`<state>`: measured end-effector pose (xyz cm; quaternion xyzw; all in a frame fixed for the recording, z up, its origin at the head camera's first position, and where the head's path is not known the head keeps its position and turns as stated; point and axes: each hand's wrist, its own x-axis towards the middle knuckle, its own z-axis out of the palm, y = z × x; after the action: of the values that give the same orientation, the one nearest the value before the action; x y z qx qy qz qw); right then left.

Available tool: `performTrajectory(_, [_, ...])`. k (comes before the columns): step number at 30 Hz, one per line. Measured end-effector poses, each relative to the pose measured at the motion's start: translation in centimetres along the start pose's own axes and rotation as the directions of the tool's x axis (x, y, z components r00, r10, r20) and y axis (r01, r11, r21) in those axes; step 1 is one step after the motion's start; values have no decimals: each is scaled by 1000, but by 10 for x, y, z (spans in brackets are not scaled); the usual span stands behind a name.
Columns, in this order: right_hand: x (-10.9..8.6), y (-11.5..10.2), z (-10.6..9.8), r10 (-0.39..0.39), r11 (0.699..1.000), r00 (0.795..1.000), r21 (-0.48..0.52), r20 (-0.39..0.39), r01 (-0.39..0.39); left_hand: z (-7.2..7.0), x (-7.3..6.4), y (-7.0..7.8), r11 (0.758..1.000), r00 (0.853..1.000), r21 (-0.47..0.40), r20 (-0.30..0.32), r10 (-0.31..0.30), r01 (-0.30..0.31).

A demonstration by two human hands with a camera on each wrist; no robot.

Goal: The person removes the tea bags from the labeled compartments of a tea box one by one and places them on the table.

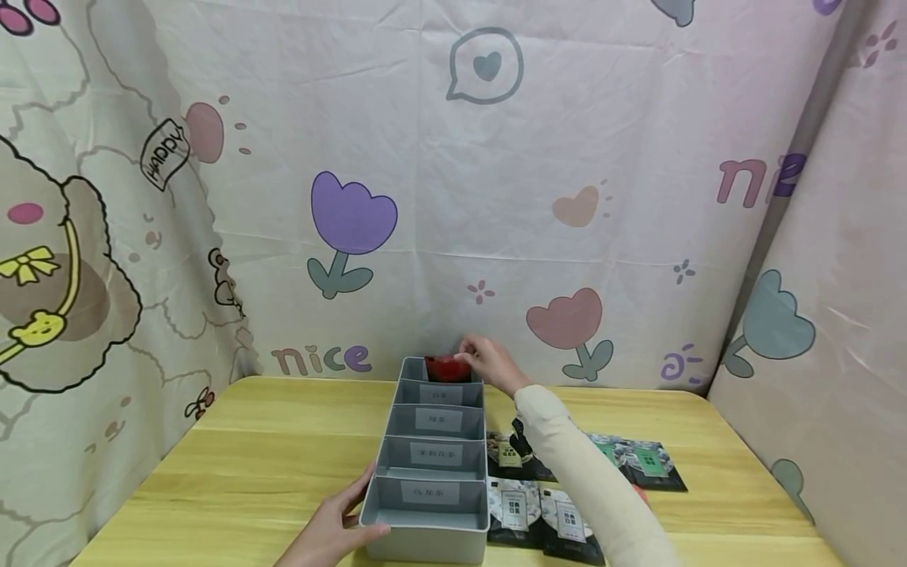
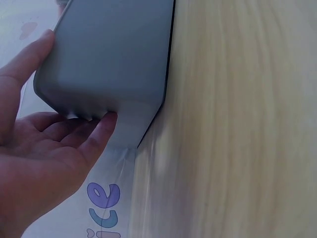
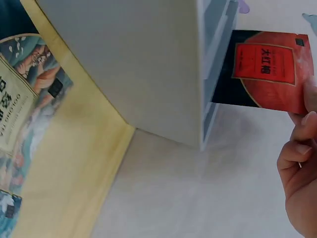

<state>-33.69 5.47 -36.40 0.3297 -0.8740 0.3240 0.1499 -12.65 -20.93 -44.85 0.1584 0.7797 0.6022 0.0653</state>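
Note:
A long grey divided storage box (image 1: 428,543) stands on the table, its several compartments running away from me with labelled dividers. My left hand (image 1: 333,524) grips the near left corner, thumb at the front rim and fingers along the side. At the far end my right hand (image 1: 490,362) pinches a red and black tea bag packet (image 3: 265,67) by its edge. The packet's lower part dips into the farthest compartment, and its red upper part stands above the rim. In the right wrist view, the thumb and fingertips hold the packet's red end.
Right of the box lie black and white tea packets (image 1: 513,508), a packet with a yellow label (image 1: 509,454) and green-labelled packets (image 1: 648,463). The right forearm covers part of them. A printed curtain (image 1: 439,197) hangs just behind the wooden table (image 1: 283,441).

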Motion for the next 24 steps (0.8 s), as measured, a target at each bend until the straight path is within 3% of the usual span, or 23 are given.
performTrajectory(5, [-2,-6,-9,-50,999,998,-17,-47,50,1,2,1,1000,1000,21,0,-16,16])
performTrajectory(11, [-10,-8,-18,-35,997,998,64,-57,39,2,2,0,999,1000,32,-2,-25,25])
performTrajectory(17, [-25,-11,-31,68,982,997,178,-34,-60,2,2,0,998,999,52,-5,-36,36])
performTrajectory(24, [-51,-10,-45,215,928,977,315,-13,-200,0,2,2,998,999,39,-6,-41,41])
